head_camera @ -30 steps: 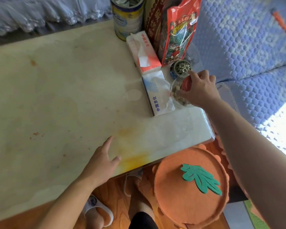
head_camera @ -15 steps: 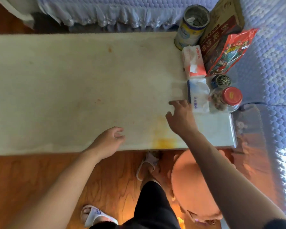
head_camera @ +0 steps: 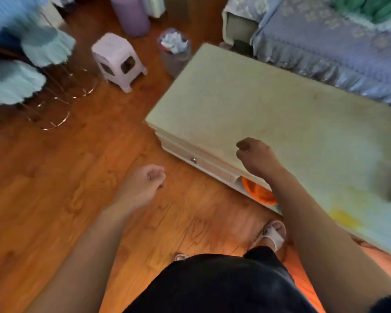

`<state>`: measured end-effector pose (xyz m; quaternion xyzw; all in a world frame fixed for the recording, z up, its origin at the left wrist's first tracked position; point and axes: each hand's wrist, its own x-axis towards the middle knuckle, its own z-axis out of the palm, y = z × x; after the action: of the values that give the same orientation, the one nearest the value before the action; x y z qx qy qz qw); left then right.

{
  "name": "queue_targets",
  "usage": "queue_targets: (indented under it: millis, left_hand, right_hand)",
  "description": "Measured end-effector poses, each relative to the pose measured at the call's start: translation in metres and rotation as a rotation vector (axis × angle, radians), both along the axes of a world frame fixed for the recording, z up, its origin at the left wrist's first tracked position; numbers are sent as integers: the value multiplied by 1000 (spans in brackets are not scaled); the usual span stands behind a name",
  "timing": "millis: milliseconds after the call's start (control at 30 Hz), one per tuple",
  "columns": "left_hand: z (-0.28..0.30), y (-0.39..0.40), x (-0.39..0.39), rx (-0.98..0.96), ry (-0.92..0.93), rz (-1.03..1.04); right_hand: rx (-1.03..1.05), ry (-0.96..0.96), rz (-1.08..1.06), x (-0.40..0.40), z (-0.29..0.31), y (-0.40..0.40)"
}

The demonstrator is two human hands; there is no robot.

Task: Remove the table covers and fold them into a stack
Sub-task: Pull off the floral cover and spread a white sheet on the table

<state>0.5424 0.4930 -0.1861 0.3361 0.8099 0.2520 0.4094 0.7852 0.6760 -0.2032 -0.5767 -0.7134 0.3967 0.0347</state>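
A cream table cover (head_camera: 269, 105) lies flat on the low white table, with a yellow stain (head_camera: 341, 215) near its front edge. My right hand (head_camera: 254, 154) hovers just over the cover's front edge with its fingers loosely curled, holding nothing. My left hand (head_camera: 148, 179) hangs over the wooden floor left of the table in a loose fist, empty. The frame is motion-blurred.
A drawer with a knob (head_camera: 194, 159) sits in the table's near corner, with an orange round item (head_camera: 257, 193) beneath. On the floor stand a white stool (head_camera: 117, 59), a full waste bin (head_camera: 174, 53) and teal-covered chairs (head_camera: 11, 82). A blue-covered sofa (head_camera: 325, 37) lies behind the table.
The view has swung left to the table's left end; the jars and tissue boxes are out of sight. My right hand has left the jar, and my left hand has moved off the table.
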Motion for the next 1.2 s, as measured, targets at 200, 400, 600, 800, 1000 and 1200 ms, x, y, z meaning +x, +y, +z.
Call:
queue_targets:
  millis: [200,400,600,800,1000,1200]
  left_hand:
    - [80,-126,-132,163,87,354]
    - [106,-169,-221,256,96,617]
    - [138,-157,-337,295,165,704]
    - [163,-157,-468,308,200,871]
    - [179,-170,-552,414,166,1093]
    - [157,-192,-679,428,120,1124]
  right_hand:
    - [26,75,264,-162,66,-56]
    - [143,162,443,-319,120,-56]
    - [146,206,624,-475,126,-41]
    - [80,209,780,-646,149,-29]
    - [48,253,890,-782,179,-54]
    - [-30,280,891,-925,172,-79]
